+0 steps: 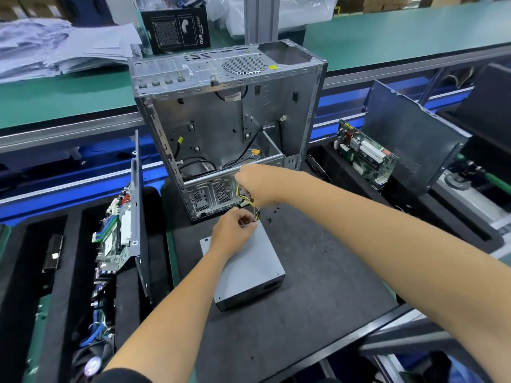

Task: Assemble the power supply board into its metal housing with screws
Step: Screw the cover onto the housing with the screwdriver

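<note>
A: Where are the hands?

B: Both arms reach forward over the black mat (304,286). The left hand (231,233) sits at the far end of the grey supply box (246,272), fingers curled and pinching something small where the wires (255,210) leave the box; the pinched item is too small to make out.

A: And the right?

B: The right hand (255,183) is higher, at the near edge of the open case (221,120), fingers curled round the yellow-and-black wires and a pale connector. Its fingertips are hidden behind the knuckles.

A: Where's the box?

B: Flat on the mat, just in front of the case, not inside it. The case stands upright with its open side towards us. Small black specks, possibly screws (272,215), lie just right of the wires. Both elbows are cut off by the frame edge.
</note>
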